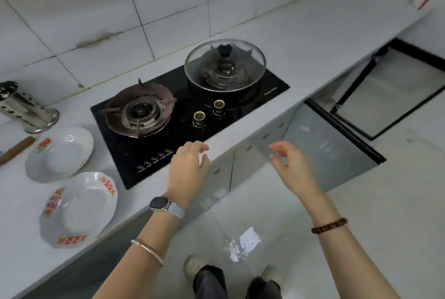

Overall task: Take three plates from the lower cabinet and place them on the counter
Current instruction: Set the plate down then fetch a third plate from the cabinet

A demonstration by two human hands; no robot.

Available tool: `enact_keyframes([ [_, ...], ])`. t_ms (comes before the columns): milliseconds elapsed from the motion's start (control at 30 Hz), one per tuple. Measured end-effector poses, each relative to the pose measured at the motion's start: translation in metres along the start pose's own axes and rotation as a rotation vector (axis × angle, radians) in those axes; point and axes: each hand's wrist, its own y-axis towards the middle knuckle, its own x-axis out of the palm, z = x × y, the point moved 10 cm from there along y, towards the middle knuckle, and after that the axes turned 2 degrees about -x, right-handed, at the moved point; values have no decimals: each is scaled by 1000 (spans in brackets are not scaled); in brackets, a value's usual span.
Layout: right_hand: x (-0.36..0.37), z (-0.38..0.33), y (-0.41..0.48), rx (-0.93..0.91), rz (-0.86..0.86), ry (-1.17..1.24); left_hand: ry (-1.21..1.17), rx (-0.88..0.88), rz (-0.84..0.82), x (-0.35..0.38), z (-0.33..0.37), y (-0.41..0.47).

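- Two plates sit on the counter at the left: the far plate and the near plate, side by side and just apart, left of the stove.
- We judge the task two-thirds done; one plate is left to fetch.
- The cabinet door under the counter at the right stands swung open, with a second door open farther right. We cannot see inside from here, so the third plate is out of view.
- To do this step well, we should bend and look into the cabinet before reaching, take the plate by its rim with both hands, and keep it level as it clears the door edge and the counter lip.
- We should set it on bare counter beside the two plates, not stacked on them or on the stove glass.
- Our left hand hovers at the counter's near edge, palm down, fingers loosely curled and holding nothing.
- Our right hand hangs in the air in front of the open door, clear of the counter, wrist bent, fingers half curled with thumb near forefinger; it holds nothing.
- Both forearms reach forward, well apart from the plates.
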Motion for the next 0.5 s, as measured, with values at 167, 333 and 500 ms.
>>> enact_keyframes([
  [167, -86, 66, -23, 49, 92, -78, 112, 172, -21, 61, 101, -6],
  [333, -159, 130, -47, 116, 165, -136, 113, 281, -70, 123, 184, -15],
  [500, -218, 182, -72, 187, 264, -169, 157, 393, -136, 174, 247, -18],
])
